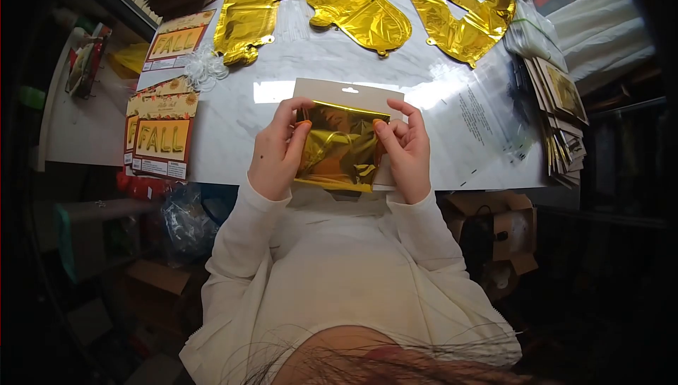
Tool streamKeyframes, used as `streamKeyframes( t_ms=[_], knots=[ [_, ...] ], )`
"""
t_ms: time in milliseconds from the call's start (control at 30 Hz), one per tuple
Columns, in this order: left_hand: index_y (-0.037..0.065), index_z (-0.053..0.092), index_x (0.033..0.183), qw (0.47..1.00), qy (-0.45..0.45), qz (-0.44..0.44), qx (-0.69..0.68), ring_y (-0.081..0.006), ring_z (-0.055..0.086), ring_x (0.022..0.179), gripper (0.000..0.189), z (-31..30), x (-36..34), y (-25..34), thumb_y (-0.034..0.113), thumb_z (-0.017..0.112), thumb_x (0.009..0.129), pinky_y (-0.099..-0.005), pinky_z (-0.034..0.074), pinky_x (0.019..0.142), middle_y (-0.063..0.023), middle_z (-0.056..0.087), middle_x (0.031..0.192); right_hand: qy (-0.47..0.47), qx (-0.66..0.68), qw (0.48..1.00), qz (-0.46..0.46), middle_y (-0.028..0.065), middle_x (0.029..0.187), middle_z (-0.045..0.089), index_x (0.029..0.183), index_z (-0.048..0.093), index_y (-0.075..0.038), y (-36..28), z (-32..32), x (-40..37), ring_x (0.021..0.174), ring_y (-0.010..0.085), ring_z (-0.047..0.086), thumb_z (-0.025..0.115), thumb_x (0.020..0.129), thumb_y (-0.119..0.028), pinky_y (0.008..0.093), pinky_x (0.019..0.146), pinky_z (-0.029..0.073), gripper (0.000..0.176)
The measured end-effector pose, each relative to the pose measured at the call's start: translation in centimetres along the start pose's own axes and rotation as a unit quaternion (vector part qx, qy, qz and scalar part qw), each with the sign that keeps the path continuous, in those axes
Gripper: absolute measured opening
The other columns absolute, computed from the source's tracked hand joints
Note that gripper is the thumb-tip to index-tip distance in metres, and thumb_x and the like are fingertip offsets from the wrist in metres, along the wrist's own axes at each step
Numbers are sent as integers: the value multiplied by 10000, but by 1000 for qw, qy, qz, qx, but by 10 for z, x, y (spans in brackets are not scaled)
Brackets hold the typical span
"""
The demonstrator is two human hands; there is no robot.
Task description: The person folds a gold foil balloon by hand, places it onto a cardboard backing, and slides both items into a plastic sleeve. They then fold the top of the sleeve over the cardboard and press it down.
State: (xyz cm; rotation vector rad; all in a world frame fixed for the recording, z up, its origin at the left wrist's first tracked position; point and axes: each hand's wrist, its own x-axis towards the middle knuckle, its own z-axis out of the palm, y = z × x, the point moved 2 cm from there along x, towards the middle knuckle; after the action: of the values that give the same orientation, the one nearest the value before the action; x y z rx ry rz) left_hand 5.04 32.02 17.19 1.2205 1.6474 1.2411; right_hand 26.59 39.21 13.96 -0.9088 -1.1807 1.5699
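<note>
A folded gold foil balloon [340, 146] lies as a shiny packet over a grey-brown card [321, 92] with a hang hole at its top. My left hand [277, 150] pinches the packet's left edge between thumb and fingers. At its right edge, my right hand [408, 150] has the thumb pressed on the foil, the index finger lifted away. The lower part of the card is hidden behind the foil. Both hands are near the table's front edge.
Unfolded gold foil balloons [360, 14] lie across the back of the white marbled table [233, 131]. Printed FALL cards [162, 134] and a bundle of white string [206, 67] are at left. Clear plastic bags [487, 116] and a stack of gold-filled cards [558, 116] lie at right.
</note>
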Motion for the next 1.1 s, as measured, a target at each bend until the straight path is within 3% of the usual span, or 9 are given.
streamKeyframes(
  t_ms=[67, 167, 367, 500, 667, 700, 767, 933, 1100],
  knots=[
    [60, 595, 1317, 986, 3, 121, 117, -264, 664, 785, 304, 3, 10, -5, -5, 615, 1020, -350, 533, 734, -137, 691, 959, 11, -43, 999, -28, -41, 813, 644, 1330, 586, -9, 0, -2, 4, 687, 18, 546, 673, 1062, -109, 191, 626, 413, 299],
    [58, 626, 1321, 965, 5, 175, 197, -338, 676, 870, 347, 5, 16, -2, -6, 662, 981, -406, 550, 798, -152, 688, 1016, 17, -208, 977, -51, -47, 746, 609, 1289, 623, -23, -4, -7, 9, 654, 22, 526, 680, 1045, -83, 198, 597, 404, 257],
    [42, 587, 1434, 965, -29, 96, 240, -359, 670, 1026, 503, 0, 6, -8, 10, 707, 946, -413, 551, 893, -177, 619, 1222, 24, -299, 953, -54, -25, 683, 575, 1180, 683, -33, -8, -5, 17, 600, 27, 511, 703, 1009, -76, 224, 546, 405, 178],
    [10, 566, 1441, 953, -19, 128, 273, -390, 640, 1131, 540, 3, -4, 8, 10, 726, 925, -418, 544, 964, -212, 570, 1342, -2, -354, 933, -58, -8, 682, 589, 1168, 684, -31, -8, -8, 23, 597, 39, 538, 719, 994, -91, 233, 547, 428, 187],
    [-59, 444, 1538, 882, -84, 235, 399, -493, 398, 1469, 598, 34, -19, 16, 115, 645, 1002, -505, 386, 1201, -320, 391, 1589, -17, -368, 929, -39, -4, 681, 600, 1153, 690, -34, -6, -10, 28, 597, 49, 537, 728, 987, -102, 237, 556, 438, 184],
    [-68, 383, 1581, 895, -105, 205, 382, -506, 271, 1550, 662, 40, -18, 7, 225, 614, 1034, -559, 266, 1262, -327, 310, 1651, -20, -366, 929, -45, -8, 684, 604, 1151, 691, -33, -6, -11, 29, 600, 47, 535, 730, 987, -106, 235, 559, 439, 184],
    [-54, 373, 1595, 887, -100, 204, 401, -499, 268, 1557, 699, 49, -16, -3, 279, 620, 1033, -566, 246, 1267, -320, 295, 1665, -22, -365, 929, -52, -12, 687, 607, 1150, 693, -32, -8, -12, 30, 602, 44, 533, 733, 986, -109, 233, 562, 439, 185],
    [-22, 344, 1629, 876, -81, 213, 425, -480, 235, 1583, 791, 59, -13, -18, 417, 616, 1030, -571, 190, 1285, -303, 251, 1702, 10, -285, 958, -41, 4, 781, 640, 1189, 699, -19, -13, -16, 28, 690, 29, 558, 719, 997, -95, 217, 615, 471, 207],
    [-12, 345, 1634, 873, -82, 204, 436, -475, 216, 1594, 791, 60, -13, -18, 430, 606, 1032, -570, 182, 1290, -299, 241, 1710, 32, -435, 872, -224, 129, 1070, 742, 1262, 700, -19, -30, -23, 20, 992, 252, 732, 642, 1012, -21, 338, 869, 572, 257]
  ],
)
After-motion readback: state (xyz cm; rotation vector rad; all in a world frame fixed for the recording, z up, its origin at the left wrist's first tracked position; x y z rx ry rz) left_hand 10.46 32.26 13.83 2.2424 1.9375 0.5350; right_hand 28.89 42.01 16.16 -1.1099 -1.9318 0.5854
